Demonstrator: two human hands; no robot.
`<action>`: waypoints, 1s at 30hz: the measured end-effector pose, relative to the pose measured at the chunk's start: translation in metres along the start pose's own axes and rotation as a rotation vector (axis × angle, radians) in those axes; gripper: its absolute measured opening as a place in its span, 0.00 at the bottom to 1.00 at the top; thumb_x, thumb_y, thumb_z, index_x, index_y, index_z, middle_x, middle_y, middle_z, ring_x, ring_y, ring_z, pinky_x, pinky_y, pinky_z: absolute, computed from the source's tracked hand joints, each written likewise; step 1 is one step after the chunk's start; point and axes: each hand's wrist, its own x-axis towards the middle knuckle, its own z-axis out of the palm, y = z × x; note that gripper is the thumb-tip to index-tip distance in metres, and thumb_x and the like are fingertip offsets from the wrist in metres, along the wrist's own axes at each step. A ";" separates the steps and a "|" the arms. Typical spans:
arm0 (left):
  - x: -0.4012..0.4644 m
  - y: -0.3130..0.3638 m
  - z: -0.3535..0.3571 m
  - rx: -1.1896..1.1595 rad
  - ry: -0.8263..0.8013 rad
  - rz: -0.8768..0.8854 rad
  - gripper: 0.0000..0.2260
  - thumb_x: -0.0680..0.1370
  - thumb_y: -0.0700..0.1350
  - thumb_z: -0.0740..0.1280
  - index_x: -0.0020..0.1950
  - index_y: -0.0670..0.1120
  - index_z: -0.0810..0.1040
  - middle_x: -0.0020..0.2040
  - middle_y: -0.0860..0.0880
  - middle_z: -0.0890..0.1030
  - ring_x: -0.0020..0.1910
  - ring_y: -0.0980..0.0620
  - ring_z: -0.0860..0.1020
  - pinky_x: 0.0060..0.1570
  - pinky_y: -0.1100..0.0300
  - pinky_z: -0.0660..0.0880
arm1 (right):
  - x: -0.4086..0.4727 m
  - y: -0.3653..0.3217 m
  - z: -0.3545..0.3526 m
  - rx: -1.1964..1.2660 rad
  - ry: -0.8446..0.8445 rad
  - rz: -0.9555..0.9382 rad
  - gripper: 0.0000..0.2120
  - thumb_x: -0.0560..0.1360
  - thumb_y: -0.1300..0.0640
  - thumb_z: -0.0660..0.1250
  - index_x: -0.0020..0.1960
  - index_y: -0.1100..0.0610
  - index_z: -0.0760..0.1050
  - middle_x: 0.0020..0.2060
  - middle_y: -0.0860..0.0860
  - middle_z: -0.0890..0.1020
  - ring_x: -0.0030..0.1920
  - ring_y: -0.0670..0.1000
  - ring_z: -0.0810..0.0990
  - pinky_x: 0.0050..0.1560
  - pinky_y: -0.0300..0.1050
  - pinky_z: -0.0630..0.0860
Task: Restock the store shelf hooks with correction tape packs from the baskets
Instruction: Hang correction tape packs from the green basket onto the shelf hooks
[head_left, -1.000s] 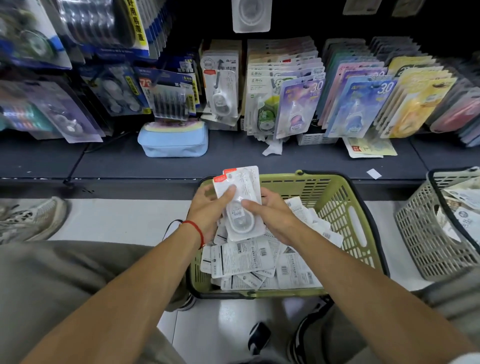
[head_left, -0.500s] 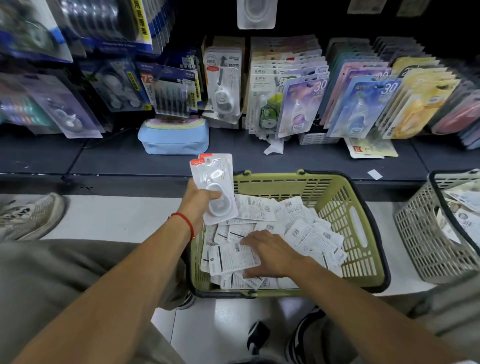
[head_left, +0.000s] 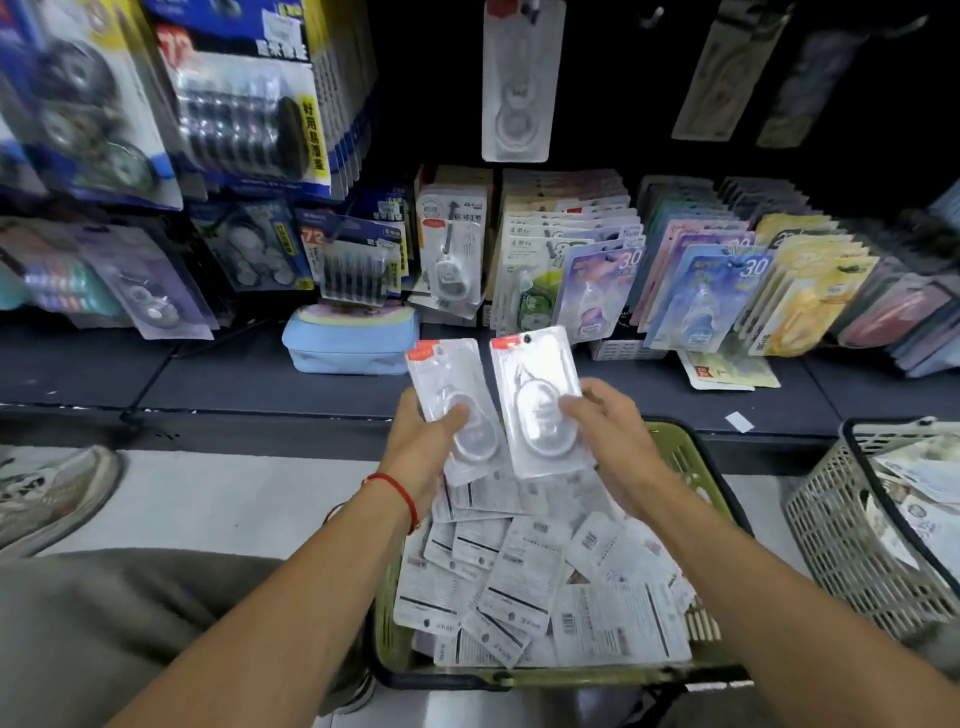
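Nearest the camera, a knee in grey-brown cloth fills the lower left, and both bare forearms reach forward over a green plastic basket (head_left: 696, 470) with slotted walls and a dark rim. Its inside is heaped with flat white correction tape packs (head_left: 524, 577), most lying back side up with barcodes showing, overlapping at all angles. A pale grey mesh basket (head_left: 852, 535) stands just beside it on the right, holding more printed packs. Light floor lies open to the left of the green basket, where a worn sneaker (head_left: 52, 493) rests near the shelf base.

Above the heap, the left hand (head_left: 421, 447), a red cord at its wrist, grips the left pack (head_left: 449, 395) from below with the thumb curled over its clear blister. The right hand (head_left: 608, 436) pinches the right pack (head_left: 537, 400) at its right edge, fingertips on the blister. Both packs are glossy clear plastic over white card with a red corner tab; they stand nearly upright, side by side, inner edges touching or just apart.

Beyond them runs a dark shelf board (head_left: 234, 374) with a pale blue pouch (head_left: 350, 338) on it. Behind, rows of coloured carded packs (head_left: 701, 280) hang densely. Higher up, one white pack (head_left: 519, 83) hangs alone against black, with open room around it.
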 end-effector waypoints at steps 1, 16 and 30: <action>-0.002 0.008 0.007 -0.034 -0.032 0.044 0.19 0.81 0.40 0.71 0.71 0.47 0.74 0.61 0.47 0.85 0.57 0.46 0.85 0.53 0.49 0.82 | 0.005 -0.013 0.004 0.019 0.002 -0.032 0.06 0.81 0.59 0.67 0.56 0.53 0.81 0.46 0.47 0.89 0.45 0.47 0.88 0.41 0.40 0.82; 0.031 0.183 0.026 0.113 0.046 0.676 0.22 0.78 0.54 0.74 0.67 0.56 0.69 0.58 0.58 0.82 0.53 0.63 0.82 0.57 0.59 0.79 | 0.071 -0.192 0.020 -0.002 0.105 -0.510 0.07 0.82 0.50 0.68 0.57 0.52 0.78 0.47 0.49 0.88 0.49 0.52 0.87 0.48 0.48 0.82; 0.042 0.190 0.032 -0.012 0.267 0.785 0.20 0.80 0.51 0.73 0.65 0.59 0.66 0.58 0.58 0.81 0.53 0.62 0.81 0.57 0.57 0.79 | 0.096 -0.211 0.040 0.010 0.324 -0.608 0.09 0.81 0.47 0.69 0.60 0.48 0.79 0.40 0.45 0.86 0.40 0.48 0.84 0.39 0.44 0.78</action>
